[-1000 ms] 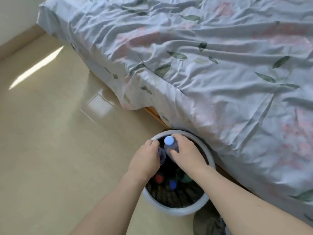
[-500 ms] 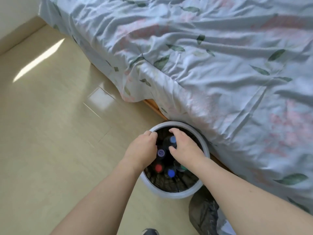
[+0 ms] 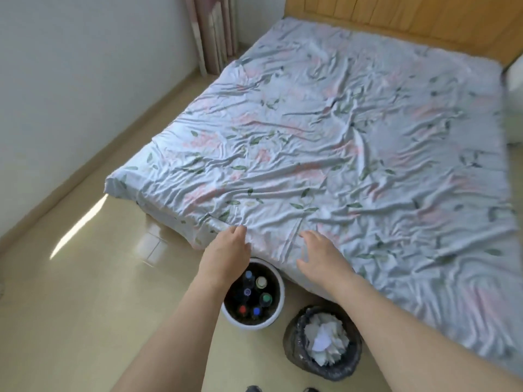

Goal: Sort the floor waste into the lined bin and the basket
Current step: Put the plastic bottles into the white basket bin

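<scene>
A round white-rimmed basket (image 3: 276, 315) stands on the floor at the foot of the bed, holding several upright plastic bottles (image 3: 261, 284) with coloured caps. To its right stands a bin lined with a black bag (image 3: 294, 346), filled with crumpled white paper (image 3: 325, 340). My left hand (image 3: 226, 256) hovers above the basket's far rim, fingers relaxed and holding nothing. My right hand (image 3: 319, 256) is raised over the bed's edge, fingers spread and empty.
A bed with a wrinkled floral sheet (image 3: 339, 137) fills the right and middle. Its wooden headboard (image 3: 410, 15) is at the back. A white wall (image 3: 70, 80) and curtain (image 3: 215, 38) stand at the left. Beige tile floor (image 3: 70, 292) lies left of the basket.
Both hands have let go of the bottles and lifted out of the basket. The view has risen and pulled back, bringing the whole bed and the lined bin into sight.
</scene>
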`<state>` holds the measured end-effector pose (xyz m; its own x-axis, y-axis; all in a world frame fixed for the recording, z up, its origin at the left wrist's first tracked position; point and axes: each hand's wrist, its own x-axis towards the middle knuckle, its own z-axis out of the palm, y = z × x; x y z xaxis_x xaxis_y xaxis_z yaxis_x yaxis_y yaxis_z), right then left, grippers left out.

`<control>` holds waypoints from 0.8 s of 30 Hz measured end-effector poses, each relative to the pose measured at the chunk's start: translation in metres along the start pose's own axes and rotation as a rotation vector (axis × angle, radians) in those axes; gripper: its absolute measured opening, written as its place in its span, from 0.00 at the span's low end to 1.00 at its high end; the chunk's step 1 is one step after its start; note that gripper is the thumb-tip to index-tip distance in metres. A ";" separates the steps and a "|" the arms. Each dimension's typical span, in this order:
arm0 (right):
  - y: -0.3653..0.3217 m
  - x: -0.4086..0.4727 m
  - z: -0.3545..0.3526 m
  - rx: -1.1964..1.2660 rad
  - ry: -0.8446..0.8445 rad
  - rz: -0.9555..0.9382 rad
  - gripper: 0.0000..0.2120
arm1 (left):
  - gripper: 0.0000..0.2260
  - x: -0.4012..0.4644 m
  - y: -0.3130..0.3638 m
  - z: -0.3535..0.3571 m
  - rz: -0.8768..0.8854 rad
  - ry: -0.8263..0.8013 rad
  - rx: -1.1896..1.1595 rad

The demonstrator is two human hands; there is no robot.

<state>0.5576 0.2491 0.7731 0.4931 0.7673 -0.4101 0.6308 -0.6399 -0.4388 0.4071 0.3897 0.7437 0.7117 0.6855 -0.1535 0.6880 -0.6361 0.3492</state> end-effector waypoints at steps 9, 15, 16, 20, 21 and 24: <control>0.126 -0.184 -0.147 0.093 0.307 0.197 0.27 | 0.16 -0.046 0.237 -0.065 0.430 0.059 0.141; 0.283 -0.312 -0.219 0.153 0.452 0.297 0.26 | 0.15 -0.078 0.446 -0.037 0.651 0.126 0.159; 0.316 -0.340 -0.232 0.148 0.479 0.319 0.27 | 0.15 -0.088 0.492 -0.026 0.688 0.135 0.156; 0.423 -0.428 -0.273 0.130 0.587 0.423 0.25 | 0.17 -0.133 0.641 0.009 0.800 0.111 0.120; 0.445 -0.447 -0.285 0.128 0.607 0.449 0.24 | 0.17 -0.143 0.674 0.015 0.837 0.106 0.125; 0.505 -0.488 -0.318 0.148 0.639 0.481 0.27 | 0.18 -0.164 0.760 0.028 0.937 0.082 0.147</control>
<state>0.8256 -0.4349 1.0063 0.9650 0.2541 -0.0646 0.1990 -0.8705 -0.4501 0.8173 -0.2166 1.0086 0.9745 -0.1069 0.1973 -0.1425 -0.9740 0.1761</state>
